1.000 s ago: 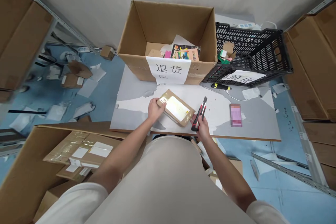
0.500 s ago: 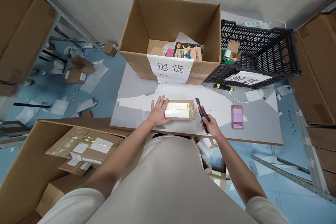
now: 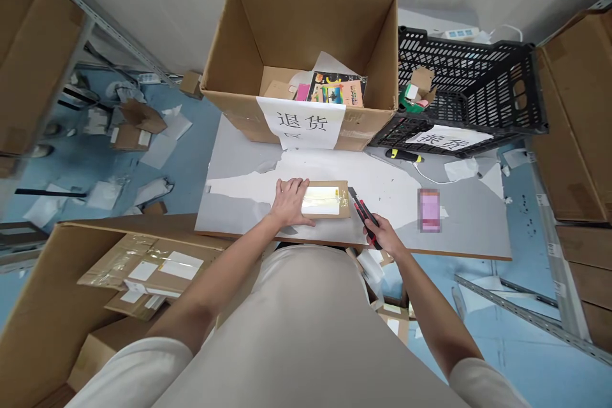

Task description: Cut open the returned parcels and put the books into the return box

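A small flat cardboard box (image 3: pixel 343 201) with a white label and clear tape lies on the table near its front edge. My left hand (image 3: pixel 289 202) grips its left end, fingers over the far side and the thumb at the near side. In my right hand (image 3: pixel 382 234) is a black and red utility knife (image 3: pixel 362 209), fingers closed round its handle. The knife's tip points up and left, close by the box's right end. Whether the tip touches the cardboard I cannot tell.
Behind stands a big open carton (image 3: pixel 306 70) holding goods, beside a black plastic crate (image 3: pixel 514 95). A yellow-black tool (image 3: pixel 404 155) and a blurred pink item (image 3: pixel 429 210) lie on the table (image 3: pixel 471 239). Another large carton (image 3: pixel 43 293) with parcels is at lower left.
My right hand has brought the knife closer to the box's right end, with its tip lower and further left. My left hand's fingers have bent more over the box.
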Demonstrator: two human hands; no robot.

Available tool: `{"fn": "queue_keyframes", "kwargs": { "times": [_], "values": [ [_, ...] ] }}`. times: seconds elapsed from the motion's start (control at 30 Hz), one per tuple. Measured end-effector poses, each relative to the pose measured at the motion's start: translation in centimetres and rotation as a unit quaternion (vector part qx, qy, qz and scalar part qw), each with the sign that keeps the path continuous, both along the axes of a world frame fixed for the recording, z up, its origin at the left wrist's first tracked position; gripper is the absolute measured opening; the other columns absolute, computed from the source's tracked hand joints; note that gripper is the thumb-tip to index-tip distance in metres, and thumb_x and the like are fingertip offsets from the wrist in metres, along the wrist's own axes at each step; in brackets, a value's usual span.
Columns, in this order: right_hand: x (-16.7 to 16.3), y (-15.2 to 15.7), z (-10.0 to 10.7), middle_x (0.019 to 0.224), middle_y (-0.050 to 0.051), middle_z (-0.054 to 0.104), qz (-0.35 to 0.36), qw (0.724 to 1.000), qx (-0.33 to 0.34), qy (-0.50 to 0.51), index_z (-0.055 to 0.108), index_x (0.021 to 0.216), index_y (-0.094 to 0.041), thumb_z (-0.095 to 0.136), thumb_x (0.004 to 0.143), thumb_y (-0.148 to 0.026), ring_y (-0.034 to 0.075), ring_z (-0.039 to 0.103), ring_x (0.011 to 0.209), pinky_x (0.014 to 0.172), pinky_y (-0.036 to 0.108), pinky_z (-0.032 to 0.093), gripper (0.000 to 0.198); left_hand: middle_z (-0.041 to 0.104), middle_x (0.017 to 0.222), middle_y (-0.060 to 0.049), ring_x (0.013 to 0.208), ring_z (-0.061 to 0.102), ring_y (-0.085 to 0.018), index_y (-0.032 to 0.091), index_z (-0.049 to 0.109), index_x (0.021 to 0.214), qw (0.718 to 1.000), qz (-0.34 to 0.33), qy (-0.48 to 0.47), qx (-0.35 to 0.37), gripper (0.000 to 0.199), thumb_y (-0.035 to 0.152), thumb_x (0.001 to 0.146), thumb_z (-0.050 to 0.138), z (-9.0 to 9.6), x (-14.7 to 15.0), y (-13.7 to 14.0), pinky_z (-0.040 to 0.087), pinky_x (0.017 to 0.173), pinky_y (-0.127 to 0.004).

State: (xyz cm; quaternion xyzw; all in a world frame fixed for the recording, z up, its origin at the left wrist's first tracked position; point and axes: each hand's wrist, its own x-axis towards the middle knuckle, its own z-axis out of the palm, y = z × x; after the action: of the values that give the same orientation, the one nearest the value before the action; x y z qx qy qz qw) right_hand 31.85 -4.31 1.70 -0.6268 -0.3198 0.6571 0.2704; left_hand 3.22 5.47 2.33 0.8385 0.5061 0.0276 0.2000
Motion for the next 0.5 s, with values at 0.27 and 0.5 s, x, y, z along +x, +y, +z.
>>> {"fn": "queue_keyframes", "kwargs": {
  "times": [0.27,0.5],
  "values": [
    [3.5,2.0,0.2,0.049,-0.006,0.052,0.146,0.988,-0.027,-0.036,0.044,0.077,-0.021,0.056,0.076,-0.058,0.008,0.044,0.032,0.034,0.02,0.033,0.038,0.043,0.129,-0.018,0.122,0.036,-0.038,0.018,0.03,0.139,1.0,0.0,-0.007,0.004,0.113,0.056,0.043,0.077,-0.1,-0.2,-0.5,0.007,0.11,-0.057],
    [4.7,3.2,-0.1,0.048,-0.005,0.054,0.201,0.979,-0.027,-0.019,0.046,0.077,-0.021,0.059,0.074,-0.056,0.009,0.044,0.031,0.033,0.021,0.03,0.038,0.043,0.128,-0.016,0.121,0.035,-0.039,0.019,0.033,0.137,1.0,0.015,-0.008,0.004,0.104,0.051,0.048,0.075,-0.1,-0.1,-0.9,0.008,0.109,-0.058]
  ]
}}
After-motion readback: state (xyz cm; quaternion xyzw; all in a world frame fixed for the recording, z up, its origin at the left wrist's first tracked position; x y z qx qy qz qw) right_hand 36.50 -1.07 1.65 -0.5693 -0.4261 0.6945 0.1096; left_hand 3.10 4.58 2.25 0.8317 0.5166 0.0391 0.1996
